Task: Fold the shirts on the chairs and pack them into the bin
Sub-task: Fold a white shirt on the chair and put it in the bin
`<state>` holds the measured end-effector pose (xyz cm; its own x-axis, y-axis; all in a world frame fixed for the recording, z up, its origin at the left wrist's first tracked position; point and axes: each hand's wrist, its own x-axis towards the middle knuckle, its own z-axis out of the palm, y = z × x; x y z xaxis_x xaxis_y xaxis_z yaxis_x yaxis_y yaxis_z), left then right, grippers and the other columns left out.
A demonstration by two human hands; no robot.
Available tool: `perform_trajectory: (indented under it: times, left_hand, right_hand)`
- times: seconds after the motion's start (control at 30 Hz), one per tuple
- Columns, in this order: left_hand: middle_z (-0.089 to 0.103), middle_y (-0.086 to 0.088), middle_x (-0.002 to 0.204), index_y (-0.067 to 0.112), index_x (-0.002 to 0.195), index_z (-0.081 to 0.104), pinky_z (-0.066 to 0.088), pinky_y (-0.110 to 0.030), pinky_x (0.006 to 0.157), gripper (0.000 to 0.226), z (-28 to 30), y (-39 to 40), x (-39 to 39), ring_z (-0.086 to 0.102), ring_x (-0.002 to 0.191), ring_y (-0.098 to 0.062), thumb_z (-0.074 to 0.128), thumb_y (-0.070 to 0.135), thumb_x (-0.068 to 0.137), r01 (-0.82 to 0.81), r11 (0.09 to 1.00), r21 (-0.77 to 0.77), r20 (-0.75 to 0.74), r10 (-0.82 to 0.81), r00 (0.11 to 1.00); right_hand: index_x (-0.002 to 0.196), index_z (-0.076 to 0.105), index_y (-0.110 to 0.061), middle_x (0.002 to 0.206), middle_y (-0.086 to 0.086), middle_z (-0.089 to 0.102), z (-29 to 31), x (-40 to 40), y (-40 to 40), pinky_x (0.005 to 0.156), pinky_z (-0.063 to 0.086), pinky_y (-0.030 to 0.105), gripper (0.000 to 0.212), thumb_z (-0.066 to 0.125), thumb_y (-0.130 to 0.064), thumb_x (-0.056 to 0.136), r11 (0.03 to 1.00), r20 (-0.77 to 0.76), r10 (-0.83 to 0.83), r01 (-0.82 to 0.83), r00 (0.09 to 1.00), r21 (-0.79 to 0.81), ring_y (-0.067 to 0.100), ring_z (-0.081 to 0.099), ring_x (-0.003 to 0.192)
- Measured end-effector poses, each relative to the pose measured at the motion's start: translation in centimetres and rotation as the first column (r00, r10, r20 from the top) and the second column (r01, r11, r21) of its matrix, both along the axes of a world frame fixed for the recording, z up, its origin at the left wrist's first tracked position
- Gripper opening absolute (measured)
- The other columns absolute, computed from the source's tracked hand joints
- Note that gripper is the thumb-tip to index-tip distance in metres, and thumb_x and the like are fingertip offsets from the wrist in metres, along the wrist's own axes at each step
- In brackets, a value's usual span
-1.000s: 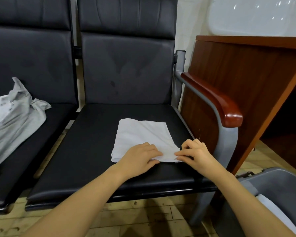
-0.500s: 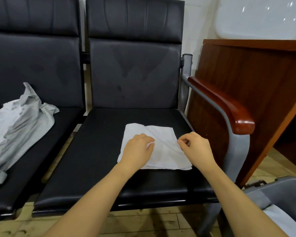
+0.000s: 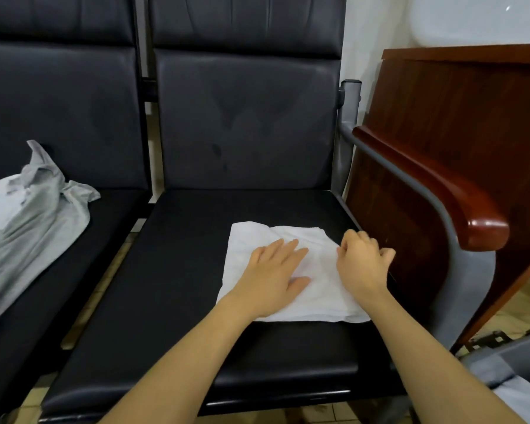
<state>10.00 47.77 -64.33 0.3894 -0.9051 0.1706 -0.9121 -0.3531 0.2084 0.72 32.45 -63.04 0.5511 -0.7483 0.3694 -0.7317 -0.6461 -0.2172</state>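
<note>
Pressing flat, your left hand point(image 3: 274, 270) lies with straight fingers on the folded white shirt point(image 3: 318, 270) on the right black chair seat point(image 3: 181, 286). Your right hand point(image 3: 361, 261), fingers curled, pinches the shirt's right edge beside the wooden armrest point(image 3: 441, 191). A crumpled grey shirt point(image 3: 28, 224) lies on the left chair; the grey bin point(image 3: 520, 353) stands lower right.

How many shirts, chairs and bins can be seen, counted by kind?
Shirts: 2, white shirt and grey shirt
Chairs: 2, right chair and left chair
Bins: 1, grey bin
Total: 5
</note>
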Motion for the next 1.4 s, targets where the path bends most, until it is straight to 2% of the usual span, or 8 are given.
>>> perform_trajectory:
  times: [0.1, 0.3, 0.5, 0.67, 0.77, 0.93, 1.13, 1.4]
  left_hand:
    - [-0.009, 0.012, 0.158, 0.045, 0.148, 0.006, -0.013, -0.048, 0.114, 0.057, -0.1, -0.1, 0.2, -0.017, 0.144, -0.017, 0.017, 0.061, 0.095, -0.007, 0.968, 0.249, -0.059, 0.022, 0.998]
    - [-0.006, 0.011, 0.159, 0.043, 0.148, 0.009, -0.014, -0.048, 0.114, 0.058, 0.3, -0.1, 0.1, -0.018, 0.144, -0.015, 0.018, 0.062, 0.095, 0.001, 0.963, 0.268, -0.102, 0.027, 0.994]
    - [0.008, -0.007, 0.158, 0.029, 0.148, 0.023, 0.007, -0.040, 0.115, 0.049, 0.8, 0.7, 1.0, 0.008, 0.145, -0.025, 0.027, 0.042, 0.101, -0.322, 0.946, 0.043, -0.089, 0.325, 0.942]
    - [0.045, -0.011, 0.126, 0.029, 0.150, 0.013, 0.034, -0.034, 0.093, 0.053, 0.7, 2.3, 2.8, 0.045, 0.110, -0.026, 0.026, 0.043, 0.101, -0.568, 0.822, 0.044, 0.010, 0.568, 0.823]
    - [0.046, -0.006, 0.111, 0.030, 0.149, 0.014, 0.033, -0.031, 0.087, 0.052, 0.4, 2.6, 2.9, 0.041, 0.092, -0.019, 0.030, 0.040, 0.101, -0.535, 0.844, 0.036, 0.012, 0.535, 0.845]
    - [0.041, -0.004, 0.106, 0.032, 0.142, 0.032, 0.047, -0.035, 0.086, 0.044, 0.8, 3.6, 2.7, 0.054, 0.085, -0.025, 0.041, 0.026, 0.099, -0.429, 0.897, -0.105, -0.392, 0.360, 0.847]
    - [0.039, 0.003, 0.101, 0.027, 0.137, 0.045, 0.051, -0.032, 0.076, 0.039, 2.7, 5.8, 1.0, 0.053, 0.079, -0.017, 0.045, 0.024, 0.099, -0.372, 0.886, -0.277, -0.381, 0.254, 0.889]
    - [0.041, 0.003, 0.102, 0.025, 0.135, 0.050, 0.051, -0.037, 0.074, 0.038, 6.1, 7.6, -1.9, 0.053, 0.079, -0.021, 0.049, 0.023, 0.097, -0.327, 0.803, -0.499, -0.322, 0.179, 0.930]
  right_hand:
    - [0.106, 0.056, -0.015, 0.107, 0.003, 0.057, 0.0, 0.2, -0.3, 0.092, 0.034, 0.039, 0.013, 0.048, -0.020, 0.097, 0.999, -0.023, -0.019, 0.020, 1.000, 0.031, 0.023, 0.053, 0.102]
    - [0.126, 0.051, -0.017, 0.124, 0.003, 0.054, 0.0, 1.1, 0.5, 0.099, 0.035, 0.038, 0.029, 0.045, -0.024, 0.098, 0.998, -0.043, 0.054, -0.055, 0.998, -0.024, 0.021, 0.051, 0.114]
    - [0.137, 0.044, -0.018, 0.135, 0.003, 0.048, 0.7, 1.8, 1.7, 0.103, 0.034, 0.036, 0.040, 0.043, -0.031, 0.099, 0.986, -0.129, 0.168, -0.166, 0.977, 0.027, 0.021, 0.046, 0.123]
    - [0.149, 0.023, -0.021, 0.147, 0.009, 0.036, 0.2, 0.8, 0.7, 0.111, 0.022, 0.046, 0.053, 0.039, -0.034, 0.100, 0.948, -0.226, 0.123, -0.047, 0.966, 0.315, 0.030, 0.030, 0.136]
    - [0.151, 0.014, -0.029, 0.146, 0.008, 0.034, 0.3, 0.8, 0.8, 0.110, 0.022, 0.044, 0.056, 0.039, -0.031, 0.101, 0.937, -0.215, 0.158, -0.077, 0.964, 0.342, 0.029, 0.030, 0.134]
    - [0.147, 0.023, -0.038, 0.145, 0.005, 0.039, 0.8, 0.2, 1.7, 0.106, 0.020, 0.039, 0.052, 0.040, -0.025, 0.100, 0.867, -0.166, 0.268, -0.163, 0.949, 0.470, 0.026, 0.036, 0.133]
    - [0.126, 0.055, -0.033, 0.118, 0.001, 0.049, 1.7, -2.0, 4.2, 0.097, 0.035, 0.026, 0.034, 0.041, -0.016, 0.101, 0.837, 0.079, 0.348, -0.348, 0.934, 0.423, 0.014, 0.052, 0.100]
    - [0.132, 0.054, -0.011, 0.096, 0.000, 0.043, 5.5, -6.3, 7.4, 0.074, 0.032, 0.001, 0.035, 0.046, -0.009, 0.099, 0.865, 0.294, 0.432, -0.484, 0.852, 0.131, 0.006, 0.044, 0.081]
